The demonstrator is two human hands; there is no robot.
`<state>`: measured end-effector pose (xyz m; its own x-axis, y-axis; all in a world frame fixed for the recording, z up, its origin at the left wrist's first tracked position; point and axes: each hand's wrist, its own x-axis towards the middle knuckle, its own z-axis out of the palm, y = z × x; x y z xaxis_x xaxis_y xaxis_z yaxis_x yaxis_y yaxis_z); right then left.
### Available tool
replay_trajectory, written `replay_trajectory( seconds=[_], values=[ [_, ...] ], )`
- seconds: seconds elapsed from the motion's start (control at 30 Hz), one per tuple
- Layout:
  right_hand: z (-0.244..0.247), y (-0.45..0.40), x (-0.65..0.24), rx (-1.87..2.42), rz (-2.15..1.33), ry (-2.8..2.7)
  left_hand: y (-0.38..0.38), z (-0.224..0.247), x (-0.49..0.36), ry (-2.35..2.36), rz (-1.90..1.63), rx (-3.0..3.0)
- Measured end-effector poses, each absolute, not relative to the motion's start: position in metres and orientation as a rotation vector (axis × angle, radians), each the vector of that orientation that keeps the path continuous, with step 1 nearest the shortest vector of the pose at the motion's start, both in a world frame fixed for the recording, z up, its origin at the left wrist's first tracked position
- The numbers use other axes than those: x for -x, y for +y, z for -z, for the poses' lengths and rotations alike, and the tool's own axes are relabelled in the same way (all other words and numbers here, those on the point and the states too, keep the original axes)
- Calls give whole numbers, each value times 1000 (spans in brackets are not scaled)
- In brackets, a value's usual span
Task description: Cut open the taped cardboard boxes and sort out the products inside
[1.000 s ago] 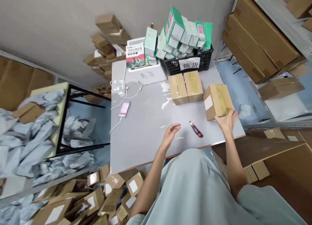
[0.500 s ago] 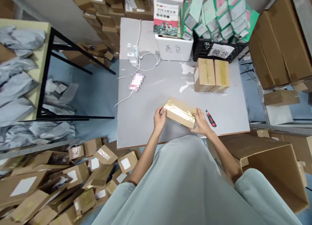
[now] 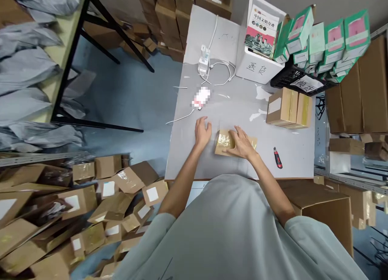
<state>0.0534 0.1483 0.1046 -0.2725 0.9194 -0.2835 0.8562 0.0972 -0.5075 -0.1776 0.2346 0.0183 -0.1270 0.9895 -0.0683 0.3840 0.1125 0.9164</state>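
Note:
A small cardboard box (image 3: 222, 139) with shiny clear tape along its top lies at the front of the grey table, its long side roughly in line with the front edge. My right hand (image 3: 241, 142) spans the box from above, thumb on the near side and fingers toward the far side, gripping it. To the left of the box, my left hand (image 3: 202, 132) is open, apart from it and holding nothing. A red and black utility knife (image 3: 278, 158) lies to the right of the box. Two taped cardboard boxes (image 3: 283, 106) stand side by side farther back.
At the back of the table (image 3: 188, 150) are a white bin (image 3: 254, 68) with books and a black crate (image 3: 291, 80) of green boxes. A phone (image 3: 200, 98), pixelated, lies left with its cable. Cartons (image 3: 121, 183) crowd the left floor; a large open carton (image 3: 327, 215) stands right.
My left hand has let go of the box and moved away to its left. The box has turned straighter, and my right hand has shifted over its top. The view has swung left.

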Motion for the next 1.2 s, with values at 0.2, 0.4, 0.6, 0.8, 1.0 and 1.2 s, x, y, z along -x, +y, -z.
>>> replay_trajectory(
  seconds=[0.2,0.4,0.6,0.8,1.0,1.2],
  values=[
    [-99,157,-10,1899,-958,-2188,353,-6,189,1590,-756,-1695],
    [-106,146,-4,1939,-965,-2179,420,29,182,1521,-648,-1801],
    [-122,120,-33,1957,-874,-2059,419,43,188,1501,-667,-1764],
    [-104,59,-98,2104,-698,-1568,305,37,203,1494,-835,-1695],
    [-40,13,-142,2075,-1145,-624,152,34,207,1532,-737,-1441],
    [0,8,-144,1739,-1527,-509,80,25,178,1535,-812,-943]
  ],
)
